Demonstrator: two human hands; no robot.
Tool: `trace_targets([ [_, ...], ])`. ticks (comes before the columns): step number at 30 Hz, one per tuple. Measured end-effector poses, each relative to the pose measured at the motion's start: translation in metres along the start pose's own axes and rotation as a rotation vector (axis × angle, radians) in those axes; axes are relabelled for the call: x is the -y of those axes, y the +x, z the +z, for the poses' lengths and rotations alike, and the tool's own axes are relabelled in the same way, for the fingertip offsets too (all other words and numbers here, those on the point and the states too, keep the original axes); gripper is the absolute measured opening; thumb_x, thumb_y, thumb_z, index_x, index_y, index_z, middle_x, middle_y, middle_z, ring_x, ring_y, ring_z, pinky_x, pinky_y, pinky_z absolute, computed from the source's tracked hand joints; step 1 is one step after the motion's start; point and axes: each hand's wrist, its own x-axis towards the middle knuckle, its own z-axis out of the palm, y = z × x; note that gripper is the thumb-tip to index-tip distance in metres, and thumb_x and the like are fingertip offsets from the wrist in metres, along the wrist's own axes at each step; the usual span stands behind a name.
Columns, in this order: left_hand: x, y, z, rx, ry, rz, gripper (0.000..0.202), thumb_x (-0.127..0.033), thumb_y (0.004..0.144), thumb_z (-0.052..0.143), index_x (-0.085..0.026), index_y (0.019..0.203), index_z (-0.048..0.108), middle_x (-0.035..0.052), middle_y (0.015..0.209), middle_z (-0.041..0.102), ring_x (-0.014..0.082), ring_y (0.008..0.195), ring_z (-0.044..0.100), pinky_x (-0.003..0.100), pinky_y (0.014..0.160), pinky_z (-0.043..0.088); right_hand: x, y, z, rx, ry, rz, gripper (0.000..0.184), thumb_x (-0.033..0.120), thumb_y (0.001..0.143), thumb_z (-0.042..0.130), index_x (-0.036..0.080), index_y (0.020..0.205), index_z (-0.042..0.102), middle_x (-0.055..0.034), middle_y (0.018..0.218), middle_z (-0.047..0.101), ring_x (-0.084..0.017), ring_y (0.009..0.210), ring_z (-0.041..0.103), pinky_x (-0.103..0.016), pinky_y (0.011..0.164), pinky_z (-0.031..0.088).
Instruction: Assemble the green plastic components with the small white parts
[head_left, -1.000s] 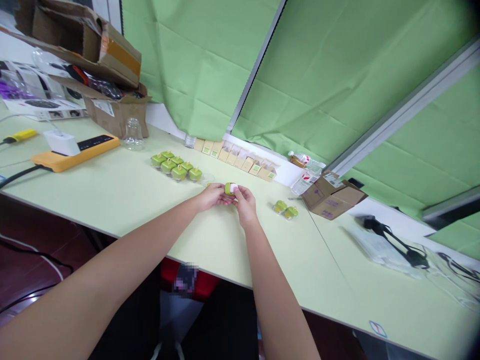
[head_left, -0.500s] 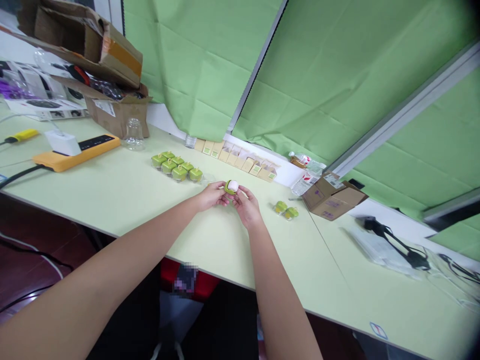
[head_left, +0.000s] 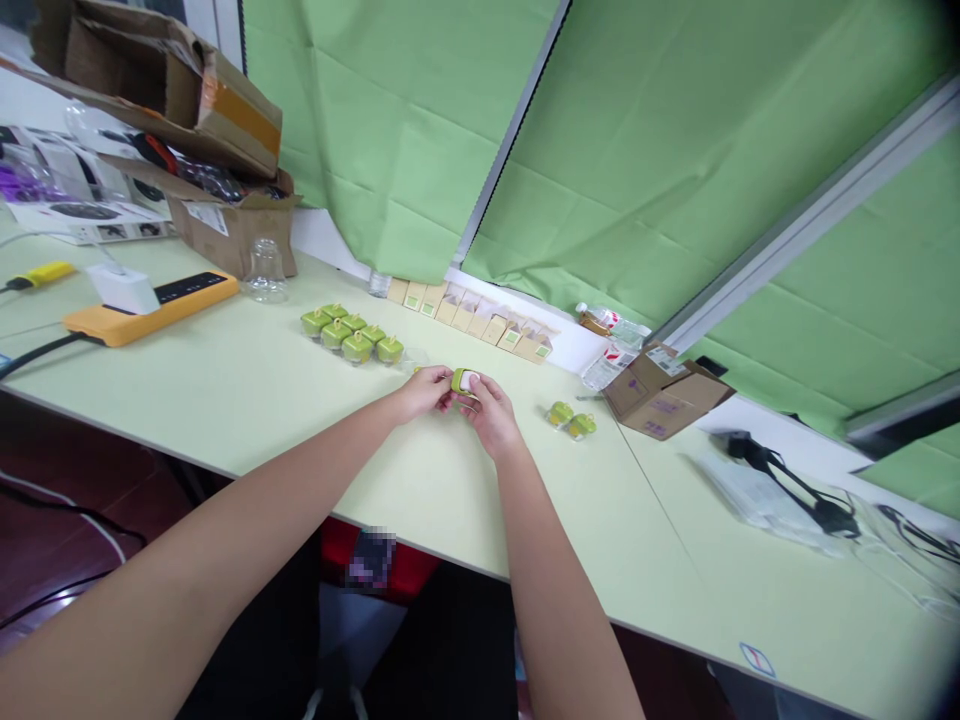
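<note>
Your hands: two, left hand (head_left: pixel 424 393) and right hand (head_left: pixel 493 418), centre of frame.
Green-and-white piece (head_left: pixel 465 382): one, between your hands, frame centre.
Fingers: yours clamp on that piece from both sides, right thumb on its white face.
Green-lidded containers (head_left: pixel 358 347): seven left of centre, two right.
Power strip (head_left: pixel 157 310): one, orange, left.
Clear jar (head_left: pixel 265 272): one, upper left.

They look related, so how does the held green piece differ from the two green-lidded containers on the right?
The green piece is in both hands; the green-lidded containers stand on the table. The piece has a white part; the containers, yellow parts. Both show green.
</note>
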Motion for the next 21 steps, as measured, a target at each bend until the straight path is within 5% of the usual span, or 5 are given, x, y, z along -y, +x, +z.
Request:
trace_targets([
  [8, -0.0001, 0.0035, -0.0015, -0.081, 0.015, 0.023, 0.013, -0.018, 0.088, 0.059, -0.014, 0.076, 0.058, 0.0002, 0.06, 0.057, 0.0092, 0.049, 0.052, 0.021, 0.05, 0.042, -0.0023, 0.0043, -0.0065, -0.004, 0.092, 0.047, 0.036, 0.038, 0.073, 0.078, 0.024, 0.104, 0.066, -0.0032, 0.096, 0.074, -0.017, 0.078, 0.07, -0.029, 0.068, 0.057],
  [11, 0.0032, 0.0039, -0.0042, -0.098, 0.16, 0.091, 0.014, -0.02, 0.089, 0.054, -0.015, 0.077, 0.059, -0.0006, 0.06, 0.056, 0.0103, 0.049, 0.05, 0.023, 0.05, 0.041, -0.0017, 0.0055, -0.008, -0.03, 0.07, 0.095, 0.036, 0.048, 0.079, 0.069, 0.023, 0.106, 0.065, -0.0058, 0.097, 0.072, -0.019, 0.08, 0.071, -0.031, 0.066, 0.058],
  [16, 0.0086, -0.0003, -0.007, -0.066, 0.522, 0.35, 0.01, -0.024, 0.083, 0.06, -0.018, 0.077, 0.064, -0.0008, 0.065, 0.059, 0.0128, 0.059, 0.048, 0.024, 0.058, 0.037, -0.0032, 0.0038, -0.0064, -0.06, -0.225, -0.025, 0.046, 0.055, 0.072, 0.071, 0.022, 0.104, 0.067, -0.0048, 0.097, 0.069, -0.018, 0.081, 0.066, -0.032, 0.068, 0.058],
  [21, 0.0083, -0.0036, -0.005, -0.078, 0.55, 0.369, 0.009, -0.026, 0.081, 0.062, -0.018, 0.077, 0.066, 0.0002, 0.068, 0.063, 0.0145, 0.062, 0.049, 0.025, 0.06, 0.036, -0.005, 0.0017, -0.0039, 0.015, -0.377, -0.059, 0.04, 0.044, 0.063, 0.079, 0.02, 0.092, 0.068, -0.0018, 0.088, 0.066, -0.014, 0.075, 0.061, -0.029, 0.069, 0.056],
])
